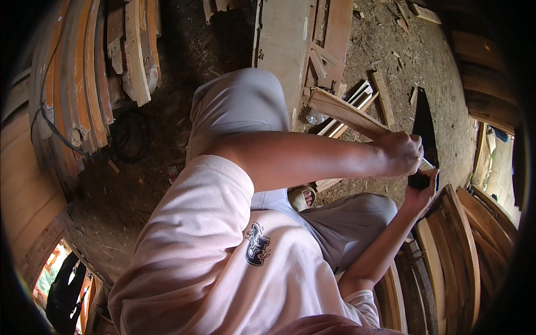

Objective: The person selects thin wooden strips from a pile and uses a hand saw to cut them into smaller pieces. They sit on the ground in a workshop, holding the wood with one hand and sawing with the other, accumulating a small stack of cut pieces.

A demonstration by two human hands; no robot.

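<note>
My left hand [401, 153] is closed in a fist around a narrow wooden board [347, 113]. The board's short end sticks out past the knuckles. Right beside that fist, a hand saw with a dark, tapering blade [424, 120] lies across the board and points away from me. My right hand [422, 192] is wrapped round the saw at its near, wide end. The handle is mostly hidden in that hand. Whether the teeth have cut into the wood cannot be made out.
A wide plank [282, 47] runs away ahead of my knee. Loose strips [383, 97] and a clear plastic bottle [316, 117] lie on the dirt floor. Stacked boards [78, 72] stand at the left, more boards [446, 251] at the lower right. A dark cable [56, 131] hangs at the left.
</note>
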